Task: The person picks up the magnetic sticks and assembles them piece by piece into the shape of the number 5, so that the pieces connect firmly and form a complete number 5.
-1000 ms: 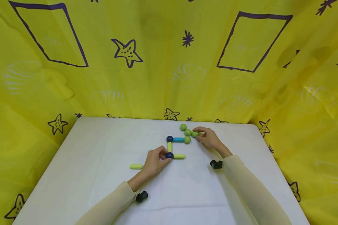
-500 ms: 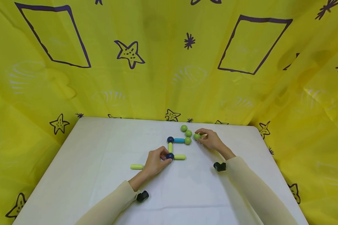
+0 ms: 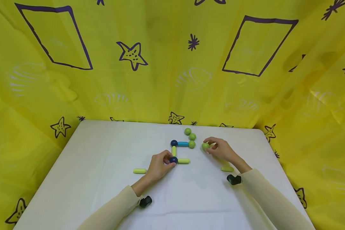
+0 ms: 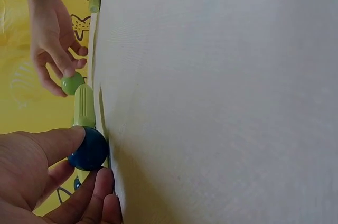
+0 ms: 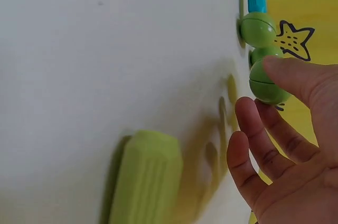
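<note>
We see the left hand (image 3: 159, 164) pinching a glossy dark-blue ball (image 3: 173, 159) between thumb and fingertips, the ball sitting at the near corner of a frame laid on the white cloth-covered table (image 3: 189, 198). From that ball we follow one ribbed yellow-green rod (image 3: 173, 151) away to a second glossy dark-blue ball (image 3: 174, 143), and another ribbed yellow-green rod (image 3: 183, 161) out to the right, its far end joined to nothing. From the second blue ball a bright-blue rod (image 3: 183, 144) runs right to a glossy green ball (image 3: 191, 144) at its end.

Behind that end ball we find two more glossy green balls (image 3: 192, 136) in a slanting line, close against each other. The right hand (image 3: 220, 149) pinches a separate glossy green ball (image 3: 205, 146) with thumb and fingers, apart from the frame and just right of its green end; we cannot tell whether this ball touches the table.

A loose yellow-green rod (image 3: 139, 171) lies beside the left forearm, and a short yellow-green rod (image 3: 227, 169) near the right wrist. Beyond the table we see a yellow patterned curtain (image 3: 161, 86), and on each arm a pale sleeve (image 3: 112, 207)
</note>
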Available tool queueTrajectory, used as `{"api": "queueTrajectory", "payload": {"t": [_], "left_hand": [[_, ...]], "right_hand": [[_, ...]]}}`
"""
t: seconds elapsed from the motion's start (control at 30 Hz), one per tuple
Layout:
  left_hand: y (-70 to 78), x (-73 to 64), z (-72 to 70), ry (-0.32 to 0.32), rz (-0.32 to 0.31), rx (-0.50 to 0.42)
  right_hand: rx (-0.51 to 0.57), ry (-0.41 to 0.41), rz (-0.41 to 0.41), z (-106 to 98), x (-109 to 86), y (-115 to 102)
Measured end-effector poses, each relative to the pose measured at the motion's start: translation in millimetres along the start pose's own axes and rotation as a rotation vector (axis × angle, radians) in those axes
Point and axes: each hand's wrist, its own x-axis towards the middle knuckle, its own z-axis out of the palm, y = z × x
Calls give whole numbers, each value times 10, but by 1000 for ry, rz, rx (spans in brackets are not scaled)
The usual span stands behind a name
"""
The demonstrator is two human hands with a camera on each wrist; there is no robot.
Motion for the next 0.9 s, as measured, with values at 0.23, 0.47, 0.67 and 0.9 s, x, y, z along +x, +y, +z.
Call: {"api": "queueTrajectory", "payload": {"t": [0.23, 0.47, 0.67, 0.9], "left_hand": [[-19, 0, 10, 8, -2, 14], [-1, -4, 10, 5, -8, 12], [-13, -3, 17, 9, -2, 13], [-22, -1, 14, 9, 4, 6]], "right_hand": [[26, -12, 26, 1, -188, -60], [49, -6, 22, 41, -256, -95], [60, -16, 6, 104, -267, -92], [51, -19, -11, 187, -269, -120]]}}
